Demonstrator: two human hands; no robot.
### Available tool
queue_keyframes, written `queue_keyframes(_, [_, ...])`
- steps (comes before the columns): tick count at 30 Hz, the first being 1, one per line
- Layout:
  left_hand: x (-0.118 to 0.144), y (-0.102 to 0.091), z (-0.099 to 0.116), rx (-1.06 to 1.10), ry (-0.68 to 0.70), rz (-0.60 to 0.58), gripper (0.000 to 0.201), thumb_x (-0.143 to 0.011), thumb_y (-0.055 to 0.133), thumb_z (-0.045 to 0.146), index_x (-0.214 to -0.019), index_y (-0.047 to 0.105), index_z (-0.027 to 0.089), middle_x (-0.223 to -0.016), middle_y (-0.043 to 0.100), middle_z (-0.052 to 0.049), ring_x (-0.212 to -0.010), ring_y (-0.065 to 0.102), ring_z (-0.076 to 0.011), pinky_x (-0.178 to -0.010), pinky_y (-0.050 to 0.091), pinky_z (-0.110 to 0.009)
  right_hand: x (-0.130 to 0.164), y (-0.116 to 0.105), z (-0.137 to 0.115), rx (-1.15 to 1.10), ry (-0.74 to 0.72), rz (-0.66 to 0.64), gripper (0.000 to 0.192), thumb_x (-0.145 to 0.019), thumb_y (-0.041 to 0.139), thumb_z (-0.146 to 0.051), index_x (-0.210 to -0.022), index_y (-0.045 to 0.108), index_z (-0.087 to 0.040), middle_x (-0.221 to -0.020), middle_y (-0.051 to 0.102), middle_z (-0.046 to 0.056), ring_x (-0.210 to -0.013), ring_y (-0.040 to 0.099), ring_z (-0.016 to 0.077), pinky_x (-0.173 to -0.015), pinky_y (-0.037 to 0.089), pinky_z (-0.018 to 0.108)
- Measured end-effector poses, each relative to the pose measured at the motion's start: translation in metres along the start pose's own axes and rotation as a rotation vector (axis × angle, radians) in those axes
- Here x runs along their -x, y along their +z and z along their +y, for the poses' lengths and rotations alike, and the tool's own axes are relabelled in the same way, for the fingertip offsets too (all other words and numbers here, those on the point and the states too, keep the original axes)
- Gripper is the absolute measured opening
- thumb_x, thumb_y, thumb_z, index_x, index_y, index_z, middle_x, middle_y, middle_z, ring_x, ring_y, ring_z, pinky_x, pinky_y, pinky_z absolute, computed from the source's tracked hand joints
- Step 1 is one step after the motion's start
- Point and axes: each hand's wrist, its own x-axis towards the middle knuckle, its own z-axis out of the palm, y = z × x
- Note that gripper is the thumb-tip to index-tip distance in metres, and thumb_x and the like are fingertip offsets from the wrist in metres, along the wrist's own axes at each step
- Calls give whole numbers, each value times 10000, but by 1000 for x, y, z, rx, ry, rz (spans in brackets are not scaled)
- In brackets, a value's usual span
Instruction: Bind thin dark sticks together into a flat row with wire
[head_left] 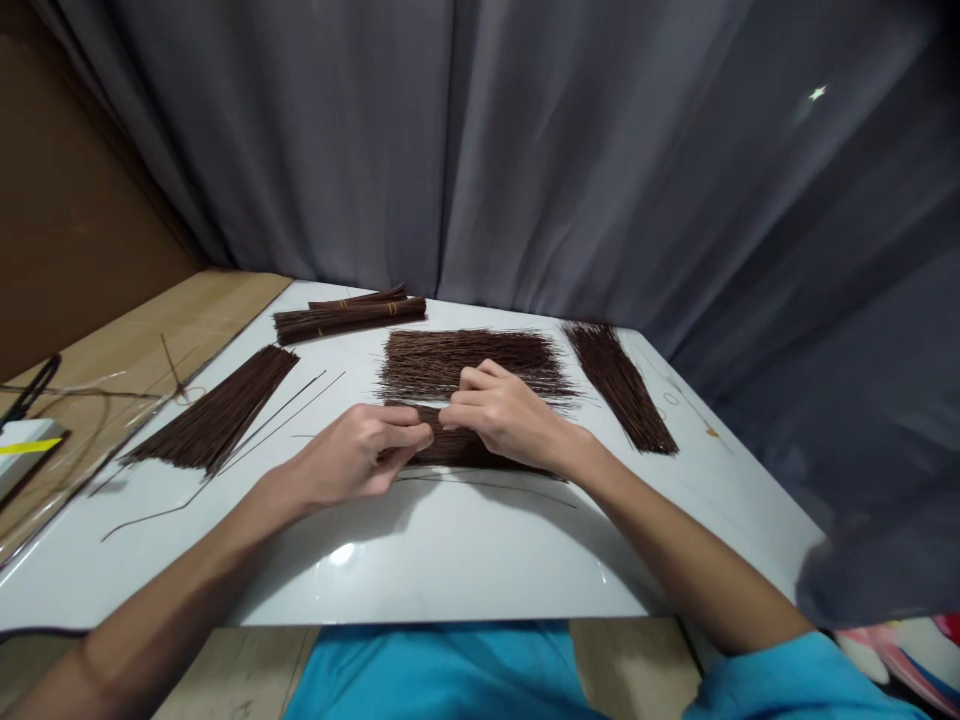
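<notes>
The left hand (367,450) and the right hand (502,412) meet near the centre of the frame, above a dense pile of thin dark-brown sticks (459,452) lying crosswise on a glossy white table (465,570). The fingers of both hands are bent, their tips close to one another over the pile; whether they are closed on a stick cannot be told. Just behind, at the centre of the frame, lies a wider layer of brown sticks with ragged ends (450,360), partly hidden by the right hand.

At the left of the frame a fanned brown bundle (217,415) lies slantwise, with a few loose thin sticks (282,412) beside it. Above it, left of centre, is a long dark-brown bundle bound with yellowish bands (345,320), with another banded bundle (360,299) just behind. A further brown bundle (624,390) slants at the right of the frame. One thin curved stick (495,487) lies in front of the pile. A grey fabric curtain (337,130) fills the upper frame, and brown cardboard (214,300) borders the table at left.
</notes>
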Motion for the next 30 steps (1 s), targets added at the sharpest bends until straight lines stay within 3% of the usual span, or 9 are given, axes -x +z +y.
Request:
queue_keyframes(3, [-1,-7,5,241,-21,26,176,-981,678,173,-946,848,199,-852,782,-95,-731,735,-199,-649,594,-294,-2,4,2,-298,47,91,240,-1067,538,-77,-1012,743,-187,-895,767,40,-897,549,207,-831,357,358])
queue_keyframes(7, [-2,-13,11,479,-119,183,110,-925,774,136,-904,870,186,-855,803,-97,-724,732,-188,-627,578,-284,-5,7,-11,-505,113,239,190,-1076,590,-163,-990,756,-195,-857,769,31,-848,550,203,-836,370,371])
queue_keyframes(13, [-3,-7,8,528,-253,352,103,-901,824,184,-805,857,170,-828,788,-92,-725,709,-181,-626,557,-279,-4,18,-32,-365,234,385,185,-1091,581,-223,-1008,743,-190,-854,783,44,-806,543,211,-814,358,391])
queue_keyframes(18, [-4,4,6,374,-317,361,84,-913,818,220,-865,873,179,-874,799,-94,-753,719,-187,-646,567,-289,5,25,-41,-191,308,355,189,-1093,557,-192,-1029,733,-170,-869,779,51,-792,504,205,-795,331,382])
queue_keyframes(22, [-6,9,8,284,-349,380,113,-929,801,263,-876,867,187,-891,800,-92,-777,719,-201,-625,566,-291,9,24,-43,-181,350,319,197,-1098,534,-177,-1039,721,-162,-922,781,60,-835,531,214,-820,344,381])
queue_keyframes(26, [-11,12,9,396,-434,285,237,-954,778,365,-841,840,167,-871,784,-92,-741,690,-187,-595,554,-272,8,25,-45,-223,436,314,222,-1122,512,-222,-1052,715,-167,-1011,796,62,-868,558,210,-861,361,382])
queue_keyframes(30, [-12,19,8,605,-576,300,262,-936,803,400,-903,825,141,-755,726,-59,-518,515,-94,-416,379,-210,8,28,-47,-205,453,369,236,-1130,521,-248,-1040,722,-163,-996,801,53,-849,555,203,-874,361,384])
